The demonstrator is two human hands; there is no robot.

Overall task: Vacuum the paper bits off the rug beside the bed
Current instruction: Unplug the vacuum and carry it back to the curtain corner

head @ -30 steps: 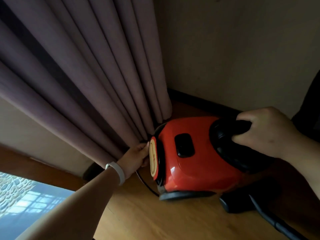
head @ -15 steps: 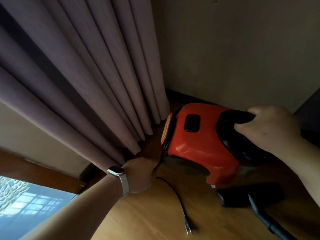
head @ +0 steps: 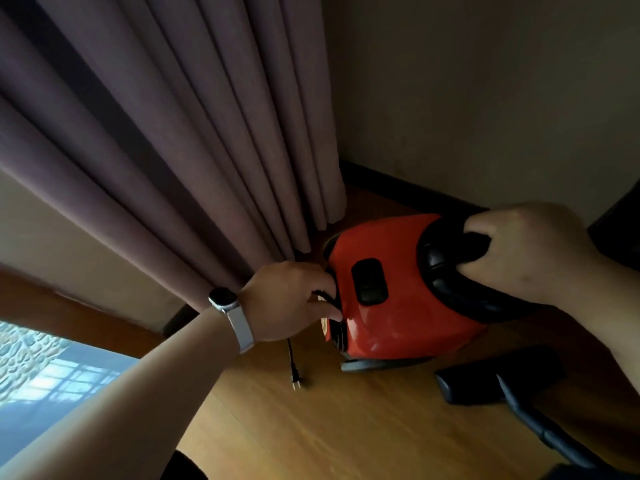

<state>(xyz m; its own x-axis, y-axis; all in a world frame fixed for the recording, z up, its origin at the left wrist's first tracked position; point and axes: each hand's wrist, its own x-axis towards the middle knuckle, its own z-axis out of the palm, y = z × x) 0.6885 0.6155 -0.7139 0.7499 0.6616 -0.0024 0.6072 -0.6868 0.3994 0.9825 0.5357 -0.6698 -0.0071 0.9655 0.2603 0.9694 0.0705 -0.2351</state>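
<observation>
Holds vacuum (head: pixel 398 296) with both hands, in a room corner, over wood floor (head: pixel 311 434). Cannot tell whether the black base sits on the floor or just above it.

Grips black handle (head: pixel 446 268) on top of vacuum with right hand (head: pixel 530 251), fingers curled round the bar, knuckles up.

Pinches black cord (head: pixel 290 355) with left hand (head: pixel 287 303) at vacuum's left end. Fingertips curled and pressed against the red shell, back of hand toward the camera. Wears watch (head: pixel 223 297) with a white band on that wrist.

Cord slack from left hand down to floor. Plug (head: pixel 296 382) flat on floor, just left of vacuum's base and apart from it, two prongs showing.

Black nozzle (head: pixel 491 379) on floor, just right of vacuum's base on the near side. Dark tube (head: pixel 540 431) from nozzle off toward the near right, away from vacuum.

Mauve curtain (head: pixel 173 150) behind and left of vacuum, in deep folds. Nearest hem just beside vacuum's far left corner.

Beige wall (head: pixel 485 98) behind vacuum, dark skirting (head: pixel 398 183) along its foot.

Pale blue patterned patch (head: pixel 41 375) well left of vacuum, past a wood strip. Cannot tell whether rug or something else.
</observation>
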